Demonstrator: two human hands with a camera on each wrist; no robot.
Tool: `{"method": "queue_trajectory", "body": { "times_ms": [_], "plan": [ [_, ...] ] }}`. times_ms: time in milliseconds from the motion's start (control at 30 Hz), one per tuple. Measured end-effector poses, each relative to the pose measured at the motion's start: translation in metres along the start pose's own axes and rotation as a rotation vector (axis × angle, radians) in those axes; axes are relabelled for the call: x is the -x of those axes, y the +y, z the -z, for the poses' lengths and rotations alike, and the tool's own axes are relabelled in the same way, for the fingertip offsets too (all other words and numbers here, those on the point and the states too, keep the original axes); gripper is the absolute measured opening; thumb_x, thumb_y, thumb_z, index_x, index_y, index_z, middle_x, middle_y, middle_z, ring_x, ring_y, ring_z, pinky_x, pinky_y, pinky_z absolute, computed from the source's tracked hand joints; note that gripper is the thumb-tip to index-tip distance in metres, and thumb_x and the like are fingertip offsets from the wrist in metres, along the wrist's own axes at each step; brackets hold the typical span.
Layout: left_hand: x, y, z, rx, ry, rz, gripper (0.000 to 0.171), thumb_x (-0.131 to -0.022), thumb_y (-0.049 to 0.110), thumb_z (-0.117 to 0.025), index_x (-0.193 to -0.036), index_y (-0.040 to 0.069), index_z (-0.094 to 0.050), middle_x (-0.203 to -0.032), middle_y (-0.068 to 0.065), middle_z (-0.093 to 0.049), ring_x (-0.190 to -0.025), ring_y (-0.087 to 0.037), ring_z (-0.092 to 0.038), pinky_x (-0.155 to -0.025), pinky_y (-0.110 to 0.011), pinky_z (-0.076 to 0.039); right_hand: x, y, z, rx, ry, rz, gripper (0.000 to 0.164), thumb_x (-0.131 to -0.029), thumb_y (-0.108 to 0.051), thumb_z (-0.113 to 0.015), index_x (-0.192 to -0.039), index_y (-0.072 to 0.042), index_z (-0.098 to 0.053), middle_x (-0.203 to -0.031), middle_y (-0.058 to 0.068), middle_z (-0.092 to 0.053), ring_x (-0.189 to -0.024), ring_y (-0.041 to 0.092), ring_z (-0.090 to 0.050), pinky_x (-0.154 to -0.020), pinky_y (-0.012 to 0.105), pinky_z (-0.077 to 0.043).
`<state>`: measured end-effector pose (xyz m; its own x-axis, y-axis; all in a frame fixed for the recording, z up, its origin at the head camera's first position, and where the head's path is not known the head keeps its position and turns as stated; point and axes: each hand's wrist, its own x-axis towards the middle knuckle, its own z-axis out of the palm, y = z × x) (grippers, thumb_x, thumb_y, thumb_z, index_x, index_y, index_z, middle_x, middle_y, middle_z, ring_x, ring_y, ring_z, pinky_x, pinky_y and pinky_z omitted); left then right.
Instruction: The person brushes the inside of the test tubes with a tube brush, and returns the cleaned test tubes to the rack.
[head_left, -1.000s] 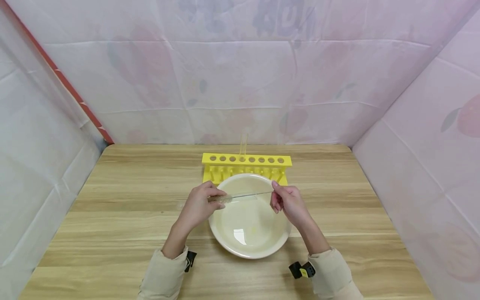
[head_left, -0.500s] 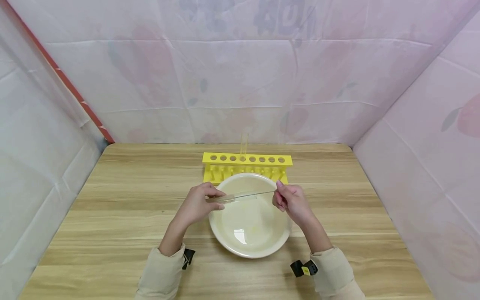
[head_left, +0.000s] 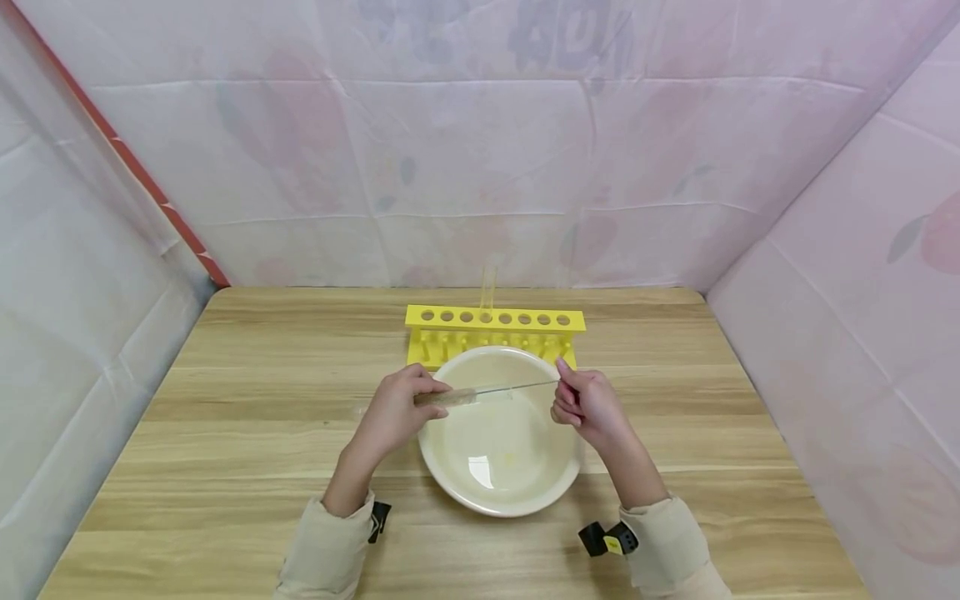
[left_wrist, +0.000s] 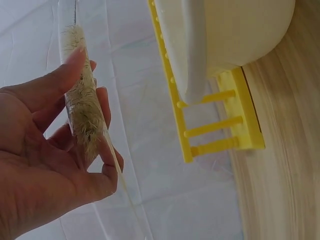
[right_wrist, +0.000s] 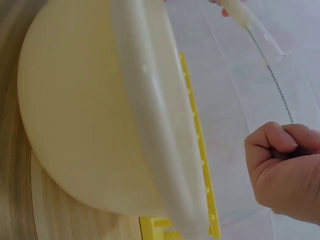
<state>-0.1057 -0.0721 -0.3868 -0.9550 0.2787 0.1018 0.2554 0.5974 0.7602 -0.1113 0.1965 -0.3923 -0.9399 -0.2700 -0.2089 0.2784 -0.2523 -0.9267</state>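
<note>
Over the cream bowl [head_left: 525,450], my left hand [head_left: 393,410] grips a clear test tube [right_wrist: 270,42] that lies nearly level, its open end toward the right. Inside the tube sits the bristly head of a test tube brush [left_wrist: 85,107], between thumb and fingers in the left wrist view. The brush's twisted wire [right_wrist: 281,94] runs out of the tube's mouth. My right hand [head_left: 591,408] pinches that wire, thumb on top and fingers curled. The closed end of the tube reaches past the left palm.
Behind the bowl stands a yellow test tube rack [head_left: 416,315], partly hidden by its rim. Another clear test tube [head_left: 488,287] stands upright in it. The wooden table [head_left: 255,433] meets fabric walls [head_left: 480,150] at the back and sides.
My right hand has moved slightly to the right with the wire. The bristles have shifted a little toward the tube's mouth. The left hand stays about where it was.
</note>
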Motion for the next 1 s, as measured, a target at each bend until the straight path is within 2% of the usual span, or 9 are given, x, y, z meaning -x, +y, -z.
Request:
{"method": "queue_trajectory", "body": {
  "times_ms": [100,167,300,400,533,633,767,867,1000],
  "plan": [
    [0.001,-0.001,-0.001,-0.010,0.000,-0.010,0.024,-0.071,0.003,-0.076,-0.094,0.007,-0.072,-0.082,0.003,-0.055,-0.072,-0.013,-0.049,-0.064,-0.028,-0.043,0.001,-0.001,0.001,-0.017,0.008,-0.036,0.054,-0.101,-0.020,-0.033,-0.048,-0.008,-0.030,-0.043,-0.004,-0.024,-0.033,0.007,-0.029,-0.047,0.023,-0.028],
    [0.001,-0.002,-0.001,-0.007,-0.005,-0.017,0.024,-0.071,0.003,-0.076,-0.094,0.007,-0.072,-0.082,0.003,-0.055,-0.072,-0.013,-0.049,-0.064,-0.028,-0.043,0.001,0.000,0.002,-0.006,0.007,-0.012,0.054,-0.100,-0.020,-0.035,-0.048,-0.008,-0.030,-0.043,-0.004,-0.025,-0.034,0.007,-0.029,-0.047,0.023,-0.029],
    [0.002,-0.005,0.002,0.023,-0.021,-0.033,0.024,-0.071,0.003,-0.076,-0.094,0.007,-0.072,-0.082,0.003,-0.056,-0.072,-0.012,-0.049,-0.063,-0.027,-0.043,0.002,0.006,0.007,0.085,-0.040,0.150,0.053,-0.100,-0.020,-0.036,-0.051,-0.002,-0.029,-0.043,-0.003,-0.027,-0.037,0.010,-0.029,-0.048,0.024,-0.027],
    [0.002,-0.007,0.004,0.052,-0.048,-0.039,0.023,-0.071,0.003,-0.076,-0.093,0.007,-0.072,-0.081,0.003,-0.055,-0.071,-0.012,-0.048,-0.063,-0.026,-0.042,0.003,0.009,0.011,0.163,-0.093,0.287,0.052,-0.100,-0.017,-0.034,-0.053,0.001,-0.029,-0.043,0.004,-0.027,-0.040,0.018,-0.026,-0.046,0.027,-0.023],
    [0.003,-0.009,0.005,0.072,-0.082,-0.037,0.024,-0.071,0.003,-0.076,-0.094,0.006,-0.072,-0.080,0.003,-0.055,-0.070,-0.013,-0.047,-0.062,-0.026,-0.042,0.003,0.011,0.015,0.203,-0.119,0.352,0.051,-0.101,-0.017,-0.033,-0.053,0.002,-0.031,-0.045,0.012,-0.027,-0.042,0.024,-0.025,-0.045,0.032,-0.020],
    [0.003,-0.008,0.005,0.047,-0.061,-0.041,0.024,-0.070,0.004,-0.077,-0.093,0.006,-0.072,-0.080,0.003,-0.056,-0.071,-0.012,-0.048,-0.063,-0.027,-0.043,0.003,0.008,0.015,0.173,-0.073,0.276,0.053,-0.100,-0.021,-0.036,-0.052,0.000,-0.030,-0.044,0.006,-0.027,-0.039,0.018,-0.027,-0.045,0.028,-0.022],
    [0.002,-0.006,0.002,-0.028,0.005,-0.057,0.024,-0.068,0.003,-0.078,-0.091,0.006,-0.072,-0.081,0.002,-0.057,-0.072,-0.012,-0.051,-0.066,-0.028,-0.044,0.001,0.003,0.013,0.059,0.000,0.083,0.054,-0.100,-0.022,-0.036,-0.049,-0.006,-0.028,-0.041,-0.004,-0.027,-0.035,0.009,-0.030,-0.047,0.023,-0.027],
    [0.002,-0.005,0.000,-0.060,0.034,-0.054,0.024,-0.067,0.002,-0.078,-0.090,0.005,-0.073,-0.081,0.002,-0.057,-0.073,-0.013,-0.052,-0.067,-0.030,-0.044,0.001,-0.002,0.014,-0.013,0.016,-0.032,0.055,-0.101,-0.021,-0.031,-0.048,-0.011,-0.027,-0.040,-0.006,-0.027,-0.033,0.008,-0.030,-0.048,0.024,-0.029],
    [0.003,-0.006,0.001,-0.046,0.020,-0.034,0.025,-0.068,0.002,-0.078,-0.091,0.006,-0.073,-0.081,0.002,-0.057,-0.076,-0.014,-0.053,-0.069,-0.031,-0.044,0.003,-0.004,0.015,-0.050,0.013,-0.062,0.054,-0.102,-0.020,-0.028,-0.048,-0.011,-0.028,-0.041,-0.005,-0.028,-0.034,0.008,-0.030,-0.049,0.023,-0.030]
  ]
}}
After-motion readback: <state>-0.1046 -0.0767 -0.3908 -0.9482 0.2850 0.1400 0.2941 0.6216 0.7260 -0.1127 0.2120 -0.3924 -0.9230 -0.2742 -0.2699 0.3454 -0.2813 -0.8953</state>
